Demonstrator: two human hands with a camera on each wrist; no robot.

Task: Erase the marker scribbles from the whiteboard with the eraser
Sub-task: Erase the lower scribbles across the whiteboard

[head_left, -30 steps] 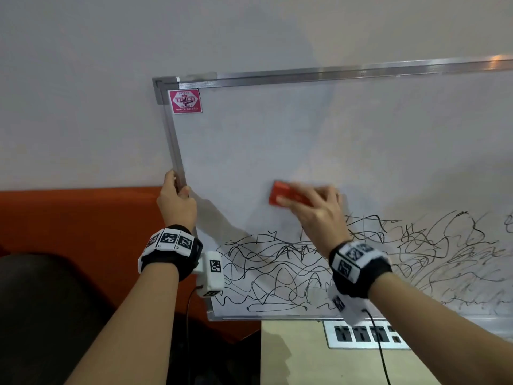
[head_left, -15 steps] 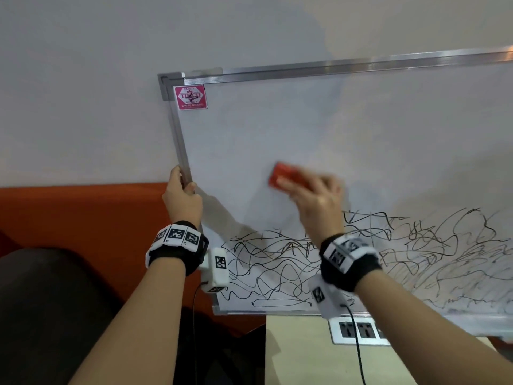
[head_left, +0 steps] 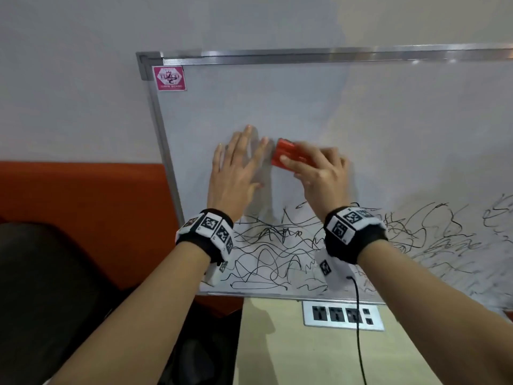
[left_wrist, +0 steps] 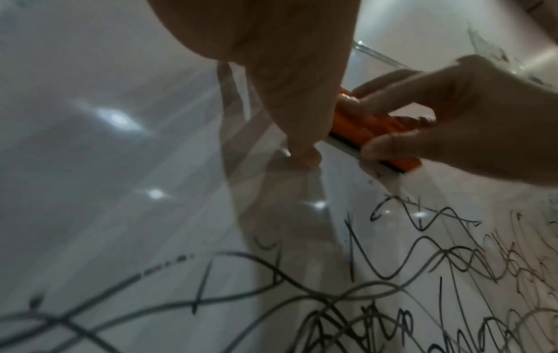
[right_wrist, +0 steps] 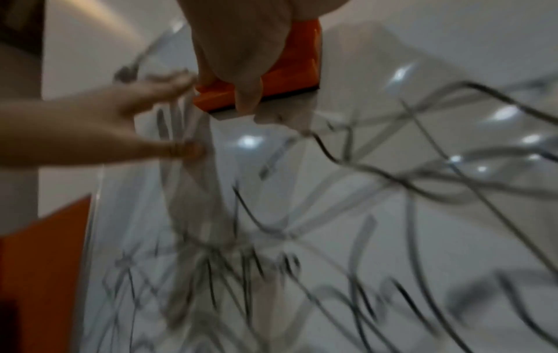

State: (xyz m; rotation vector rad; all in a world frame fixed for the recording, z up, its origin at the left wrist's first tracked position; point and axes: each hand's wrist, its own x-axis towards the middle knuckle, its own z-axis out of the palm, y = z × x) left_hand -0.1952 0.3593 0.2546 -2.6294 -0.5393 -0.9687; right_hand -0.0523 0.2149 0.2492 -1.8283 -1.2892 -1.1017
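Note:
The whiteboard (head_left: 277,107) leans against the wall, its upper part wiped, with black marker scribbles (head_left: 277,245) across the lower band. My right hand (head_left: 319,173) grips the orange eraser (head_left: 286,154) and holds it against the board just above the scribbles. My left hand (head_left: 236,168) lies flat on the board with straight, spread fingers, right beside the eraser's left end. In the left wrist view the eraser (left_wrist: 377,129) sits under the right hand's fingers (left_wrist: 453,100). The right wrist view shows the eraser (right_wrist: 271,81), its dark felt on the board, and blurred scribbles (right_wrist: 332,238) below.
An orange sofa back (head_left: 83,207) stands left of the board, with a dark cushion (head_left: 41,287) in front. Below the board lies a beige table (head_left: 291,357) with an inset socket panel (head_left: 341,315). A black cable (head_left: 358,329) hangs from my right wrist.
My left hand let go of the board's left frame edge and moved right onto the board face, flat beside the eraser. The right hand stayed at about the same height with the eraser.

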